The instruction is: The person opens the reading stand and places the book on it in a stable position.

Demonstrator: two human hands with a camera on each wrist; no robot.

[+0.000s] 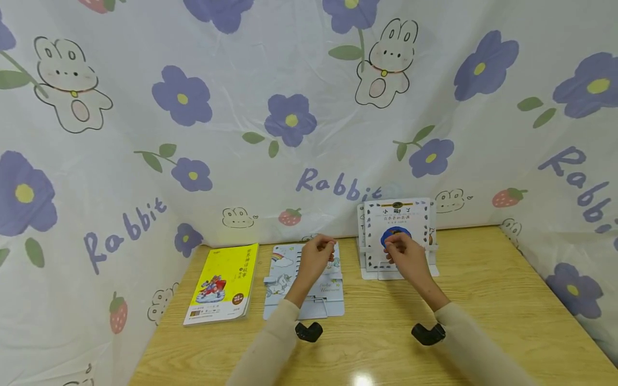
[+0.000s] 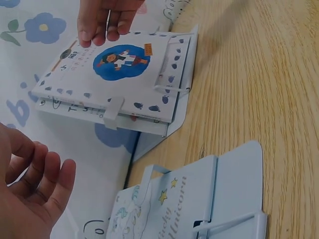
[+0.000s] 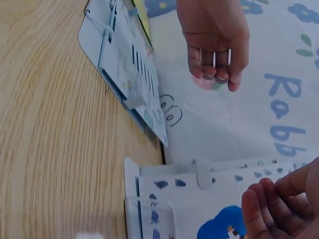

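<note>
White picture book (image 1: 397, 220) propped on a white stand (image 1: 372, 275)

Yellow book (image 1: 224, 284) lies flat at left; next comes a unicorn stand (image 1: 327, 284). Near that, the left hand (image 1: 316, 256) is empty, fingers loosely bent; the right hand (image 1: 406, 254), likewise relaxed and empty, is in front of the white book. Probably light, stiff and slick-covered, that book is best taken by its side edges. Left wrist view shows its figure (image 2: 119, 60) and orange sticker (image 2: 148, 49), mostly masked in the head view.
</note>
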